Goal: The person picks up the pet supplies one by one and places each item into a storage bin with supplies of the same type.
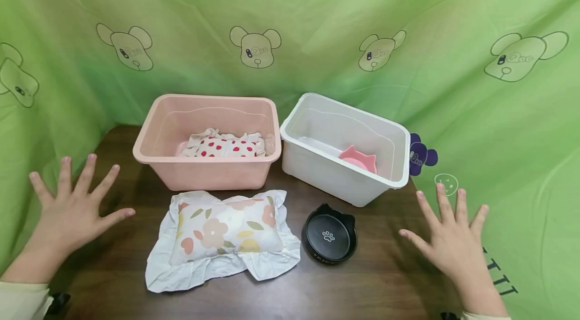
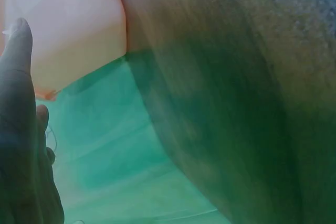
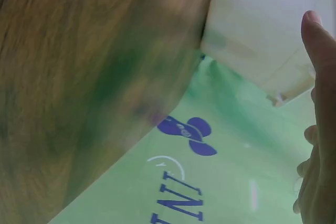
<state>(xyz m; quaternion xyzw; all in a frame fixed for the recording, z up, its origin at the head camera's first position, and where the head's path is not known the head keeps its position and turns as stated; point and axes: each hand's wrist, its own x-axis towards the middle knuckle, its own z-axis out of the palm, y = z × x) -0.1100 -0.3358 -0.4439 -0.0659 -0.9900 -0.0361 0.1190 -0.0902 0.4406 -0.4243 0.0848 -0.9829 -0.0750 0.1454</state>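
My left hand [image 1: 74, 214] is held over the table's left side, fingers spread and straight, holding nothing. On the other side my right hand [image 1: 455, 239] is spread the same way, with nothing in it. Between them lies a small floral pillow [image 1: 226, 229] with a white ruffled edge. Right of the pillow sits a black cat-eared bowl [image 1: 330, 234] with a paw print inside. Behind the pillow stands a pink bin [image 1: 208, 174] with a strawberry-patterned cloth item [image 1: 226, 146] in it. A white bin [image 1: 335, 179] beside it contains a pink cat-eared bowl [image 1: 360, 159].
The dark wooden table [image 1: 371, 280] has rounded far corners. Green cloth [image 1: 317, 3] printed with bear heads hangs behind and along both sides. The two bins stand close together at the back, the white one angled.
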